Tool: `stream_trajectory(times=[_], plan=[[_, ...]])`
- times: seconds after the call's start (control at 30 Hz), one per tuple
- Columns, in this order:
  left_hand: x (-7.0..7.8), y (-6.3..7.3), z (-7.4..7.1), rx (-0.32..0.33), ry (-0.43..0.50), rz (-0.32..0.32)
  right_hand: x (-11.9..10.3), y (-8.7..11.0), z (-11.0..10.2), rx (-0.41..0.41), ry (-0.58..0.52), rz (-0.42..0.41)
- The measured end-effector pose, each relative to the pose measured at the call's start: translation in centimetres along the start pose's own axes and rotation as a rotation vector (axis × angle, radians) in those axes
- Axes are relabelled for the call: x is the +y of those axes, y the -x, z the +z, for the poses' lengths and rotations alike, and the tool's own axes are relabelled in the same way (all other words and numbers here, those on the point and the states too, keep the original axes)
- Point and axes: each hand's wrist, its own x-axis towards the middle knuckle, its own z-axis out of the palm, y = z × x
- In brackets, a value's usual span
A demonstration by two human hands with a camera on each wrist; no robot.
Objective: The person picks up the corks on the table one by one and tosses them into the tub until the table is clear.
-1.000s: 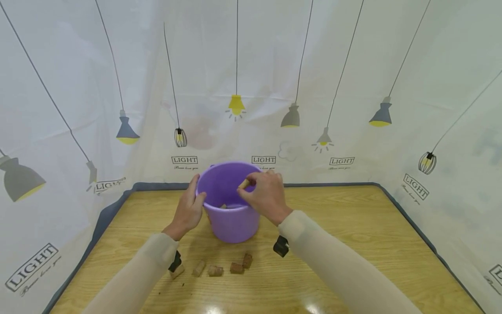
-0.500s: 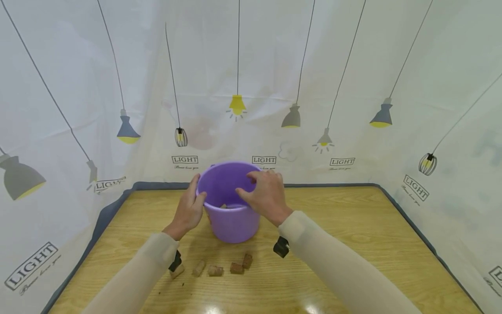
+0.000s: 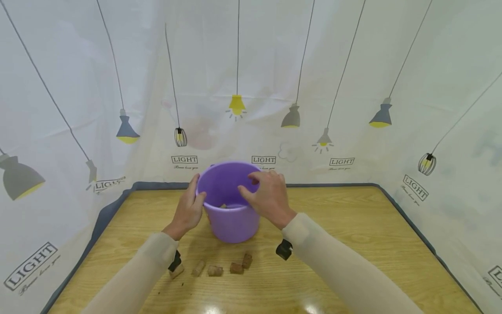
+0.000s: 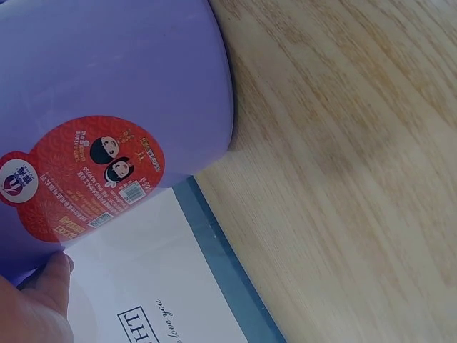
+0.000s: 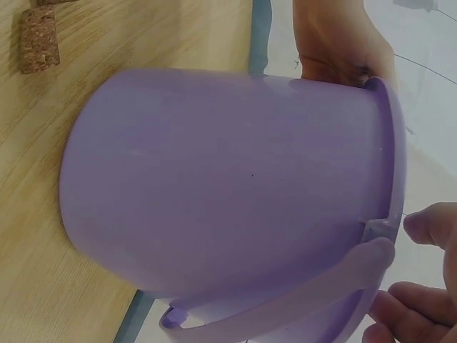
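By the left hand (image 3: 186, 212), a purple bucket (image 3: 234, 224) is gripped at 9 o'clock on its rim (image 5: 400, 143), the thumb laid over the edge and the fingers placed outside. The right hand (image 3: 270, 194) is held at 3 o'clock, over the mouth; its thumb and forefinger are spread apart and nothing is pinched between them, though whether the rim is touched cannot be told. Pale sleeves (image 3: 345, 261) are worn on both arms, and a small black device (image 3: 284, 249) is strapped at the right wrist. The bucket is set on the wooden worktop (image 3: 392, 244) between the hands; a pale piece (image 3: 224, 206) is partly seen inside, its lower part hidden by the near wall. A red sticker (image 4: 93, 171) is borne on the outside, and a handle (image 5: 285, 293) is attached at the rim. From 8 round to 5 o'clock of the bucket, five corks (image 3: 215, 271) are strewn. Beyond the worktop, at 12 o'clock, a white sheet (image 3: 266, 78) is hung, printed with lamps (image 3: 291, 117).
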Motion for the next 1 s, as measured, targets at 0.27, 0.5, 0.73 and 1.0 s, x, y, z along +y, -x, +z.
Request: stream_trajectory(times=[0.27,0.5,0.73,1.0], plan=[[-0.2,0.1,0.0,-0.002,0.005,0.002,0.0,1.0,-0.3,0.017,-0.057,-0.02],[-0.2,0.2,0.0,-0.014,0.024,-0.009,-0.1,1.9,-0.5,0.056,-0.096,-0.056],[-0.3,0.1,0.0,-0.012,0.016,-0.003,-0.3,2.6,-0.7,0.079,-0.104,-0.085],[-0.1,0.1,0.0,-0.013,0.022,0.007,-0.4,3.3,-1.1,0.088,-0.128,-0.111]])
